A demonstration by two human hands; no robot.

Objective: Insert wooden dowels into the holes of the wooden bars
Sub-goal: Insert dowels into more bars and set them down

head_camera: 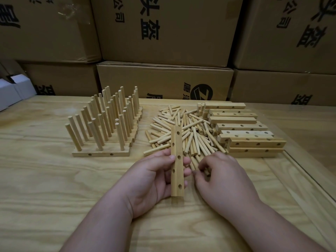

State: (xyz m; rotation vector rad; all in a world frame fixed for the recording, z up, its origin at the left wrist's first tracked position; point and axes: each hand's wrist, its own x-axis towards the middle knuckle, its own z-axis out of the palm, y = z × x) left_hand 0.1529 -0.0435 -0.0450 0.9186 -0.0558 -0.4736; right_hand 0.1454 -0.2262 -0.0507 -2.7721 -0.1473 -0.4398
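From the head view I see my left hand point(154, 180) gripping a wooden bar point(176, 164), fingers curled round it from underneath with the fingertips showing on its right side and the thumb pressed against its left edge. The bar's long axis runs almost straight away from me, near end low over the table point(45, 179), far end reaching over the loose dowel pile point(183, 135). Its drilled faces are turned up toward me, with 5 holes visible along it and all of them bare. My right hand point(220, 177) sits just beside the bar at the near edge of the pile, fingers bent down onto the dowels; I cannot tell whether they have actually closed on one. The loose dowels lie flat and crisscrossed, most fanning away from me. To the right, the stack of empty bars point(243, 131) lies with long axes running left to right. To the left, the finished bars point(101, 152) lie side by side, also left to right, their dowels point(109, 115) standing upright. Cardboard boxes point(163, 33) are stacked behind the table.
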